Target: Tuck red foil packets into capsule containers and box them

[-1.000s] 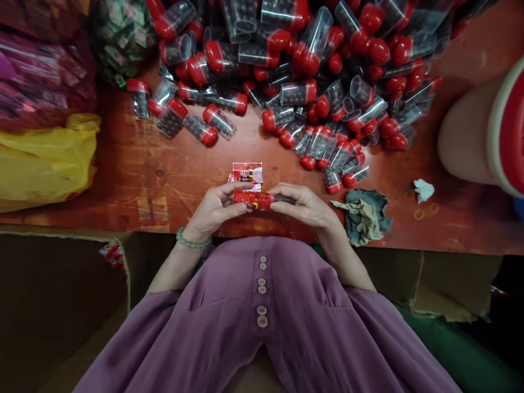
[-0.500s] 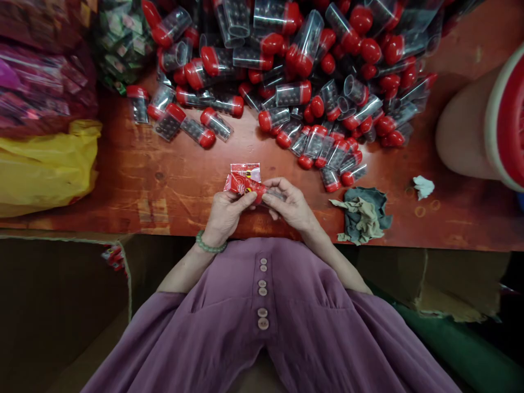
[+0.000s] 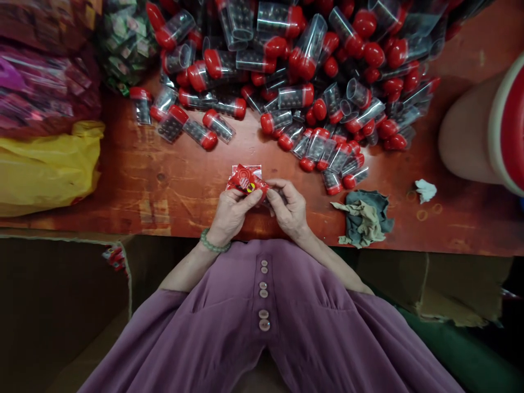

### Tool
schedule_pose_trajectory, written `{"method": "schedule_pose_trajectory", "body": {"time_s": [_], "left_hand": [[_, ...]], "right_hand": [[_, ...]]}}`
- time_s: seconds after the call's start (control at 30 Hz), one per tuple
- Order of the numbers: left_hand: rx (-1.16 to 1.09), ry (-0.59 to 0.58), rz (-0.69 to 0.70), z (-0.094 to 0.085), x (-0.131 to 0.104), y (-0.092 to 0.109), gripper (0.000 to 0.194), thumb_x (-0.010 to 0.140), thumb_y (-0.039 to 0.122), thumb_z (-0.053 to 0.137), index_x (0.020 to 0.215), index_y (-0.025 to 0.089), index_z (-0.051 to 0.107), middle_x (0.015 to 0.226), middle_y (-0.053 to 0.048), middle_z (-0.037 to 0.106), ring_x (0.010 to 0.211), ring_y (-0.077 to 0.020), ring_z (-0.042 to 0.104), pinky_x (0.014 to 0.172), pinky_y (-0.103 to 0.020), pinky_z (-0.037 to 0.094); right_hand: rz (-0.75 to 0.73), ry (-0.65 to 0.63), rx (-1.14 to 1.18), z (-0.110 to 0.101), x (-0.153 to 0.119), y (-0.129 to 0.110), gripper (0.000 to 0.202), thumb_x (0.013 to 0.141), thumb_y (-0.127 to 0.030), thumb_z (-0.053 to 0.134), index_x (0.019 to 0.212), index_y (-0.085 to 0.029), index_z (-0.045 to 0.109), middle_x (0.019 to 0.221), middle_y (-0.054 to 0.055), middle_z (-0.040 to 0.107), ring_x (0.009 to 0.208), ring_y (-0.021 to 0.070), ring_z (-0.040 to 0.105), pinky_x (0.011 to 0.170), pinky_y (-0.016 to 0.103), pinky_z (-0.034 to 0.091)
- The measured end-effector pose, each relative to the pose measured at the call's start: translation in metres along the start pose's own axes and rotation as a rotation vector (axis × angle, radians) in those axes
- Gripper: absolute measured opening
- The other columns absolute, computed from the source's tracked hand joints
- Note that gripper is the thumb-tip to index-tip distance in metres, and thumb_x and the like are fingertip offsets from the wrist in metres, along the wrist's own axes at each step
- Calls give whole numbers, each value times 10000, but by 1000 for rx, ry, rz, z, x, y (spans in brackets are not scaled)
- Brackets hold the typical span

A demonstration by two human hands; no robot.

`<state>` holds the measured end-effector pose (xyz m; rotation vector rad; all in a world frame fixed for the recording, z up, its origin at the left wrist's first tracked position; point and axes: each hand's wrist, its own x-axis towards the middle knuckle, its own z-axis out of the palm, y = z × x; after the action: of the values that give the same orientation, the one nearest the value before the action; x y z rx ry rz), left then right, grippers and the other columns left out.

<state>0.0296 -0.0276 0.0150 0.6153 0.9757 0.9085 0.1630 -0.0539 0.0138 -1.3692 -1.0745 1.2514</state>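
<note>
Pinched in my left hand [image 3: 234, 214] is a small red printed packet [image 3: 244, 179] with a yellow and black mark. My right hand [image 3: 291, 210] is closed around a clear tube [image 3: 280, 196], its end close against the packet's right side. Fingers hide most of the tube, and I cannot tell how far it sits inside the packet. Just behind, another packet [image 3: 257, 168] shows its upper edge on the table. Farther back lies a large heap of clear tubes [image 3: 295, 96] with red caps and dark beads.
The reddish wooden table [image 3: 192, 185] holds a yellow bag [image 3: 45, 169], a purple bag [image 3: 45, 87] and a bag of green packets [image 3: 126, 43] at left. Right of my hands are crumpled cloths [image 3: 365, 218], white tissue [image 3: 426, 190] and a big red-lidded tub [image 3: 466, 131]. Cardboard boxes [image 3: 61, 295] stand below the edge.
The held packet has tilted, so more of its printed face shows. My right fingers have shifted on the tube, which is now more hidden. The whole view has moved slightly.
</note>
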Motion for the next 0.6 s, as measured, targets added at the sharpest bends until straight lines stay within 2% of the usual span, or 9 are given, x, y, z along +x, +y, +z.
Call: {"method": "schedule_pose_trajectory", "body": {"time_s": [0.1, 0.23, 0.3, 0.43, 0.6], "left_hand": [[-32, 40, 12, 3, 3, -2, 308, 670, 462, 858, 763, 194, 740, 700, 14, 714, 602, -90, 617, 641, -244, 547], [-20, 98, 63, 2, 8, -3, 339, 654, 473, 865, 788, 190, 737, 747, 8, 731, 665, -110, 651, 694, -264, 543], [-6, 91, 56, 1, 9, -3, 344, 648, 463, 871, 811, 190, 741, 781, 3, 742, 698, -118, 668, 740, -280, 546], [-9, 72, 44, 2, 8, -7, 359, 644, 486, 867, 824, 198, 750, 821, -10, 752, 742, -139, 682, 787, -308, 551], [-36, 94, 84, 5, 6, -5, 336, 631, 476, 877, 762, 198, 741, 783, 4, 740, 729, -126, 667, 775, -289, 548]], "right_hand": [[-11, 7, -52, -1, 1, -3, 350, 951, -561, 532, 1056, -228, 553, 752, -24, 599, 586, 97, 549, 614, 271, 534], [45, -278, -50, -13, 2, -12, 407, 955, -531, 543, 1235, -239, 489, 852, -12, 605, 628, 99, 557, 632, 269, 532], [70, -361, -15, -20, 2, -15, 427, 965, -498, 543, 1301, -253, 447, 860, -21, 589, 598, 88, 532, 589, 250, 506], [43, -313, -36, -22, -1, -12, 424, 966, -487, 543, 1306, -257, 438, 866, -17, 591, 572, 84, 493, 557, 242, 478], [-7, -236, -52, -13, -3, -6, 422, 950, -482, 573, 1283, -259, 441, 959, 18, 614, 666, 109, 556, 631, 273, 533]]}}
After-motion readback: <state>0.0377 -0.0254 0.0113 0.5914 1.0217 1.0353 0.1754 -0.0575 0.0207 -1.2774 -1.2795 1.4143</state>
